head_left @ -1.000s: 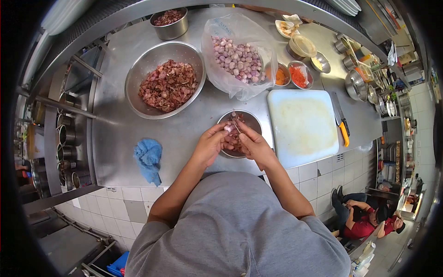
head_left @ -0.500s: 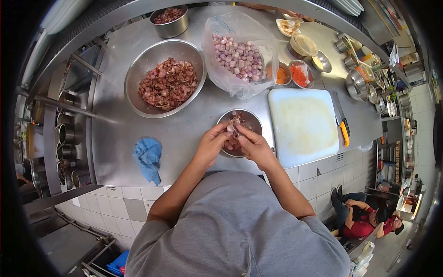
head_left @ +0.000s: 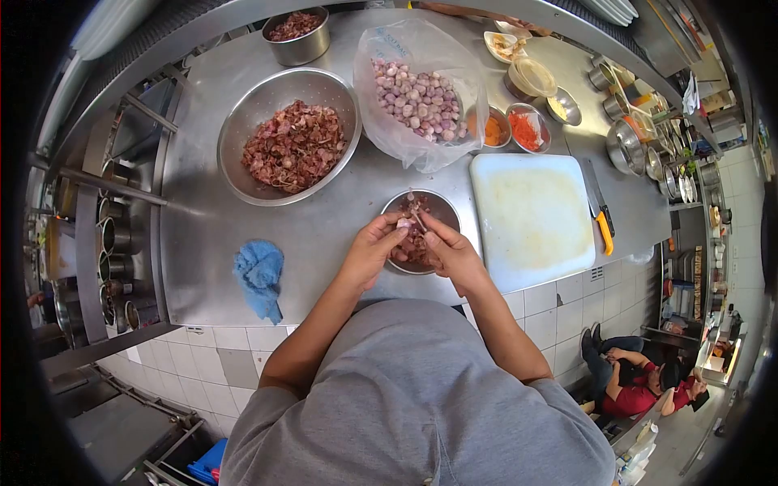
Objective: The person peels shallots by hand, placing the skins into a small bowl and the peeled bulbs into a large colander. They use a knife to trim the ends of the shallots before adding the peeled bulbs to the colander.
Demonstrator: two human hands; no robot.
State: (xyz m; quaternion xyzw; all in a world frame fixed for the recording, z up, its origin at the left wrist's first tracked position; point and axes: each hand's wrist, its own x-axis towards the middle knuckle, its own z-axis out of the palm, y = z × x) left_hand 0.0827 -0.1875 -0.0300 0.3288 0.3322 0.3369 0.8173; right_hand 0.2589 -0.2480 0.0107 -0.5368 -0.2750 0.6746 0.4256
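Observation:
Over a small steel bowl (head_left: pixel 455 212) of reddish peelings, my left hand (head_left: pixel 374 249) pinches a small pale shallot (head_left: pixel 403 223). My right hand (head_left: pixel 450 253) is closed close beside it, thumb and forefinger together at the shallot. A thin, narrow piece shows at the right fingertips, too small to name. Behind the bowl, a clear plastic bag (head_left: pixel 389 150) holds many purple-white shallots (head_left: pixel 417 101). To the left stands a large steel bowl (head_left: pixel 231 166) heaped with reddish-brown peelings (head_left: pixel 293 147).
A white cutting board (head_left: pixel 533 223) lies at the right, with a yellow-handled knife (head_left: pixel 604 231) and a black-handled one beside it. A blue cloth (head_left: pixel 259 279) lies left. Farther back are a steel pot (head_left: pixel 300 53) and small bowls of orange food (head_left: pixel 527 130). Two people in red (head_left: pixel 636 397) sit right.
My right fingers have shifted slightly up and right from the left fingertips, and a thin piece now shows between the hands. The bowls, bag and board stay in place.

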